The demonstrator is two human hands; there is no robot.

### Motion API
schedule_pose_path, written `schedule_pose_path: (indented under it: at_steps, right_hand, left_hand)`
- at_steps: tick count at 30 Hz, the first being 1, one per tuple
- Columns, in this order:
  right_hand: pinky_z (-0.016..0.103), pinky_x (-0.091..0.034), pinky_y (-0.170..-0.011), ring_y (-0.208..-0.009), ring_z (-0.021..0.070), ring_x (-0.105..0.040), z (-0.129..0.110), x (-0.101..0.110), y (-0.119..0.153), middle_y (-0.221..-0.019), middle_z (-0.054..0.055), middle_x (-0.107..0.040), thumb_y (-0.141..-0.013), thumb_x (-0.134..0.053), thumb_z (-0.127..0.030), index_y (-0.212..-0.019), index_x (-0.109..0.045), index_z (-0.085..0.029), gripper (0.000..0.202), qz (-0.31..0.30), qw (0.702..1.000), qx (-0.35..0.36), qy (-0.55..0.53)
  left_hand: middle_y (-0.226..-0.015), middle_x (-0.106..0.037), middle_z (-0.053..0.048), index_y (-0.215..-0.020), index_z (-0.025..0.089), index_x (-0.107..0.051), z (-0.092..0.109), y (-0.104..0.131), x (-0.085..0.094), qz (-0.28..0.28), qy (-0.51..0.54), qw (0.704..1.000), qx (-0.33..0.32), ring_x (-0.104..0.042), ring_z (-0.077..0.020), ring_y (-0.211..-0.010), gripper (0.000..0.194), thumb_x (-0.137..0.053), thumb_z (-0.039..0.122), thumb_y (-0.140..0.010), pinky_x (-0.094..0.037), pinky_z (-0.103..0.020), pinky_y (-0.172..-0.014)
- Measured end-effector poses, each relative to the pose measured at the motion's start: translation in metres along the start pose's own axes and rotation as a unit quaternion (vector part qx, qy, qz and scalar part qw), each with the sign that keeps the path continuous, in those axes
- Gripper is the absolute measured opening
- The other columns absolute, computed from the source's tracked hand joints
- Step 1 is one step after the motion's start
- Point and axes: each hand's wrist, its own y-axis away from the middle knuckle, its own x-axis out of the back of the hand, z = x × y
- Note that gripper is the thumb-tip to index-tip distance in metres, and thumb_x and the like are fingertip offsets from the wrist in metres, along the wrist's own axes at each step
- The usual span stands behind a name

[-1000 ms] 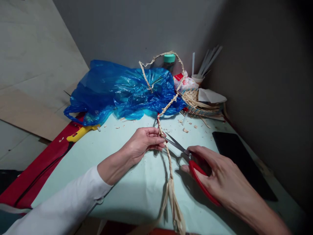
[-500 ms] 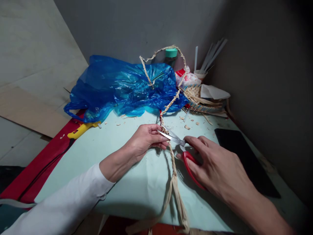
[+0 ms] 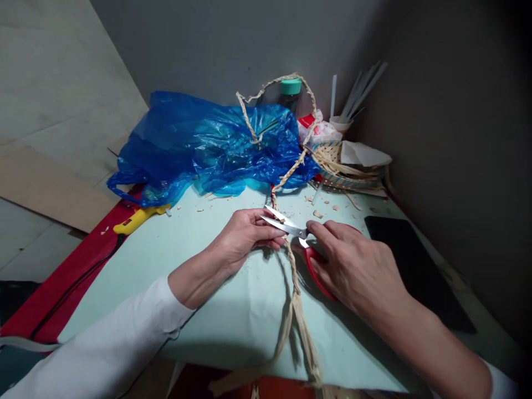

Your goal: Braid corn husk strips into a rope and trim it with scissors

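A long braided cord of pale straw-like fibre (image 3: 294,271) runs down the table, its far part looped over the blue bag and its near end splitting into loose strands. My left hand (image 3: 253,233) pinches the braid near mid-table. My right hand (image 3: 353,260) grips a pair of red-handled scissors (image 3: 291,227), fingers around the handles. The blades are slightly apart and cross over the braid at my left fingertips. Whether they touch the fibre I cannot tell.
Behind the braid lies a blue plastic bag (image 3: 187,144). A woven basket (image 3: 353,177) with fibre strips, a green-capped jar (image 3: 290,94) and a cup of white sticks (image 3: 341,123) stand at the back. A yellow tool (image 3: 141,219) lies left, a black flat slab (image 3: 415,266) right.
My right hand has moved the scissors left and slightly up, so the blades reach further across the braid. My left hand stays nearly in place.
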Motion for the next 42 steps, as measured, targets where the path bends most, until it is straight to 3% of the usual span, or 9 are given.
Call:
schedule_pose_path:
  at_steps: [4, 9, 12, 17, 21, 27, 32, 38, 42]
  right_hand:
    - [0.029, -0.020, -0.051, -0.064, 0.0174, -0.058, -0.001, 0.000, -0.001, -0.073, 0.005, -0.064, -0.083, -0.050, -0.024, -0.086, -0.062, -0.019, 0.014, -0.002, 1.000, 0.003, 0.006]
    - [0.030, -0.015, -0.049, -0.047, 0.0134, -0.050, 0.002, -0.001, 0.001, -0.070, 0.005, -0.066, -0.086, -0.044, -0.024, -0.088, -0.062, -0.018, 0.020, -0.059, 0.998, -0.017, 0.000]
    - [0.029, -0.017, -0.049, -0.050, 0.0140, -0.052, 0.011, 0.006, 0.001, -0.073, 0.005, -0.066, -0.088, -0.044, -0.028, -0.092, -0.062, -0.019, 0.020, -0.034, 0.999, -0.042, -0.004]
    - [0.029, -0.017, -0.049, -0.054, 0.0174, -0.052, 0.041, 0.028, -0.004, -0.081, 0.008, -0.067, -0.091, -0.046, -0.031, -0.094, -0.058, -0.021, 0.016, -0.036, 0.981, -0.171, 0.086]
    - [0.029, -0.020, -0.048, -0.057, 0.0182, -0.050, 0.064, 0.039, -0.011, -0.085, 0.012, -0.063, -0.092, -0.048, -0.035, -0.097, -0.055, -0.020, 0.017, -0.058, 0.969, -0.217, 0.107]
    - [0.030, -0.027, -0.053, -0.065, 0.0197, -0.055, 0.054, 0.046, -0.033, -0.091, 0.016, -0.059, -0.096, -0.039, -0.032, -0.104, -0.054, -0.014, 0.026, -0.050, 0.969, -0.228, 0.077]
    - [0.031, -0.031, -0.055, -0.071, 0.0252, -0.062, 0.045, 0.033, -0.050, -0.095, 0.019, -0.061, -0.095, -0.039, -0.028, -0.107, -0.055, -0.008, 0.028, -0.071, 0.972, -0.212, 0.077]
    - [0.033, -0.039, -0.061, -0.081, 0.0297, -0.065, 0.047, 0.006, -0.059, -0.095, 0.023, -0.064, -0.091, -0.044, -0.023, -0.103, -0.060, -0.005, 0.027, -0.058, 0.978, -0.188, 0.076]
    - [0.034, -0.041, -0.061, -0.085, 0.0329, -0.065, 0.040, -0.005, -0.058, -0.097, 0.027, -0.064, -0.090, -0.040, -0.017, -0.104, -0.060, -0.003, 0.028, -0.058, 0.980, -0.178, 0.067]
  left_hand:
    - [-0.067, -0.067, -0.003, -0.083, 0.009, -0.067, -0.004, 0.000, 0.003, -0.016, -0.005, 1.000, -0.005, -0.061, -0.0085, -0.055, 0.015, -0.070, 0.005, -0.069, -0.047, -0.020, -0.056]
    - [-0.072, -0.065, -0.003, -0.083, 0.009, -0.067, -0.006, -0.003, 0.005, -0.040, -0.017, 0.999, 0.001, -0.061, -0.0085, -0.060, 0.016, -0.075, 0.013, -0.070, -0.047, -0.020, -0.059]
    - [-0.074, -0.063, -0.002, -0.081, 0.010, -0.065, -0.005, -0.003, 0.004, -0.041, -0.001, 0.999, 0.015, -0.058, -0.0065, -0.058, 0.016, -0.075, 0.013, -0.069, -0.046, -0.019, -0.059]
    - [-0.070, -0.056, 0.001, -0.077, 0.014, -0.060, -0.004, 0.000, 0.001, -0.061, 0.058, 0.996, 0.030, -0.051, -0.0062, -0.053, 0.014, -0.071, 0.022, -0.075, -0.041, -0.020, -0.052]
    - [-0.069, -0.057, -0.001, -0.079, 0.011, -0.065, -0.006, 0.000, 0.003, -0.020, 0.044, 0.999, 0.014, -0.050, -0.0063, -0.054, 0.018, -0.072, 0.027, -0.076, -0.040, -0.020, -0.052]
    - [-0.077, -0.069, -0.010, -0.087, 0.007, -0.073, -0.012, 0.005, 0.010, -0.012, 0.019, 0.999, 0.036, -0.061, -0.0126, -0.066, 0.021, -0.067, 0.026, -0.080, -0.047, -0.024, -0.061]
    - [-0.077, -0.072, -0.013, -0.091, 0.006, -0.071, -0.011, 0.006, 0.011, -0.044, 0.021, 0.997, 0.061, -0.066, -0.0160, -0.067, 0.020, -0.064, 0.024, -0.084, -0.052, -0.029, -0.069]
    - [-0.065, -0.067, -0.010, -0.081, 0.004, -0.067, -0.001, 0.007, 0.001, 0.026, -0.011, 0.994, 0.106, -0.063, -0.0117, -0.052, 0.020, -0.050, 0.011, -0.089, -0.052, -0.023, -0.056]
    - [-0.064, -0.065, -0.008, -0.082, 0.004, -0.066, 0.000, 0.011, -0.004, 0.024, -0.009, 0.995, 0.101, -0.061, -0.0112, -0.048, 0.017, -0.051, 0.011, -0.088, -0.050, -0.022, -0.049]
